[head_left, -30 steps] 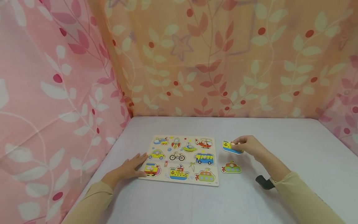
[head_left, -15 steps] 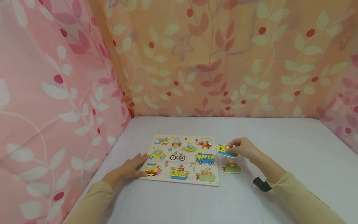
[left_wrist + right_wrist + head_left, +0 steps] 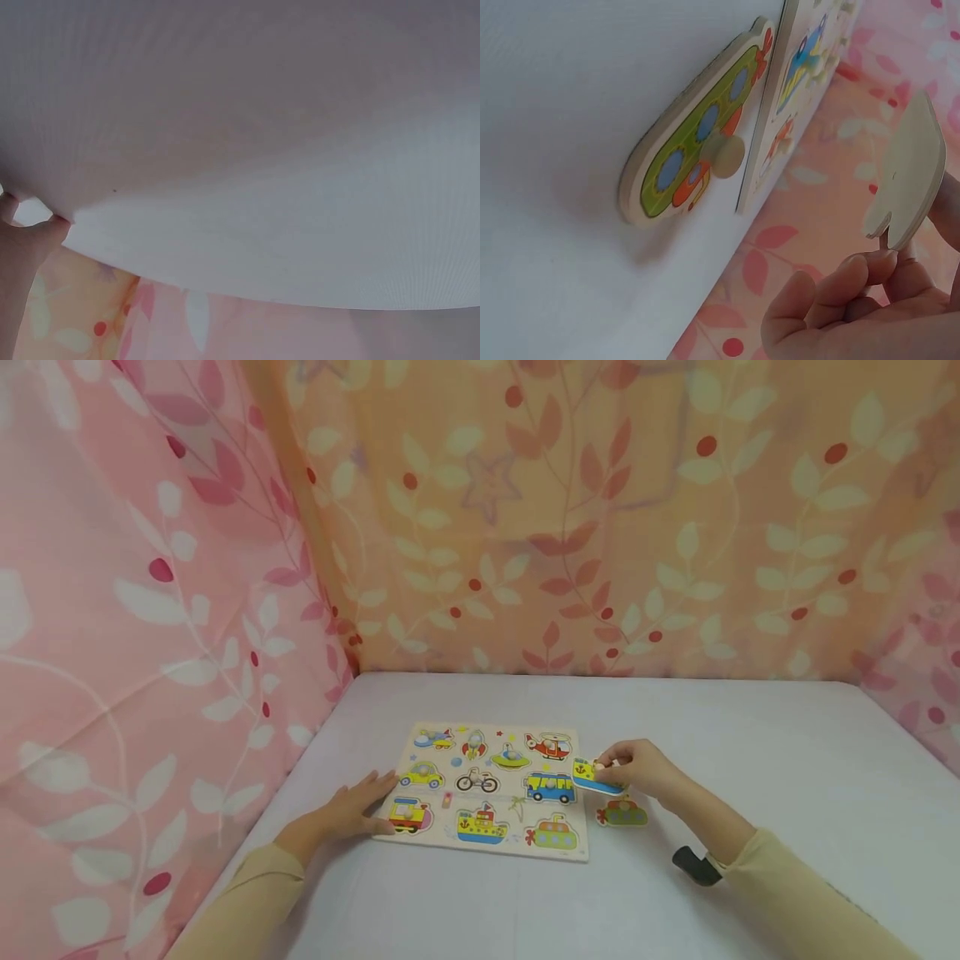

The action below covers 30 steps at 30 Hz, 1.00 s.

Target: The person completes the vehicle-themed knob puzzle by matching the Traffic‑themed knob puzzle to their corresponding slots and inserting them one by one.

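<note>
My right hand (image 3: 641,768) pinches a ship puzzle piece (image 3: 588,777) by its knob, raised and overlapping the right edge of the wooden puzzle board (image 3: 491,850) in the head view. The right wrist view shows the bare wooden underside of that ship piece (image 3: 911,172) above my curled fingers (image 3: 840,289). A submarine puzzle piece (image 3: 624,812) with a round knob lies on the table, right of the board and below my right hand. My left hand (image 3: 352,810) rests on the board's left edge, fingers extended, thumb by the train piece (image 3: 407,815).
On the board sit knobbed vehicle pieces, among them a bus (image 3: 550,787) and a car (image 3: 422,774). Printed ship (image 3: 480,825) and submarine (image 3: 552,834) pictures show in its bottom row. A dark strap end (image 3: 697,866) hangs at the right wrist. Patterned curtains (image 3: 480,527) stand behind the white table (image 3: 450,910).
My right hand has carried the ship piece left and toward me, from right of the board to its right edge. My left hand has stayed on the board.
</note>
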### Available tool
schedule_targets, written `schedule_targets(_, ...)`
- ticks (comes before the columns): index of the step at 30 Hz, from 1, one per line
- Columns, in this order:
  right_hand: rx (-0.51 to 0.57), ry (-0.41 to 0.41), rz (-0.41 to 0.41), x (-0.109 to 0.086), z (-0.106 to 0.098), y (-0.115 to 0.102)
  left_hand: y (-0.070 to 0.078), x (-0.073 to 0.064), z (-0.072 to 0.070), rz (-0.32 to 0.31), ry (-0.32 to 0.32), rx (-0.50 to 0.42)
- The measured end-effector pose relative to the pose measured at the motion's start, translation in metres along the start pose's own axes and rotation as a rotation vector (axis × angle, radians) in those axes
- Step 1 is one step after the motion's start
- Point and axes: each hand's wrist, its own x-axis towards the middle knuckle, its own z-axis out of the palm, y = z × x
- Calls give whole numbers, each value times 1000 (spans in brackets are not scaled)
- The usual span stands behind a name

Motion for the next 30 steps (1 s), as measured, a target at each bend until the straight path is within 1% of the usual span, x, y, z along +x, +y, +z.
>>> schedule_targets(2,-2,0,-9,-1,3,-1,0,0,0,-1,-3,6)
schedule_targets(7,-3,6,-42,-1,9,-7,0,-1,-1,3,14,8)
schedule_targets(12,15,-12,-49,-1,16,-10,0,-1,1,11,9,-5)
schedule_targets(15,1,-15,-41,0,21,-10,-1,-1,3,7,2,-3)
schedule_targets(21,-13,-11,-68,4,28,-12,2,-1,-3,17,24,9)
schedule_targets(25,-7,-29,-71,2,34,-13,3,-1,-3,-1,8,18)
schedule_targets(28,-9,-31,-75,0,37,-14,3,-2,-2,12,3,19)
schedule_targets(30,-11,-30,-90,-1,39,-16,2,-2,-2,26,14,19)
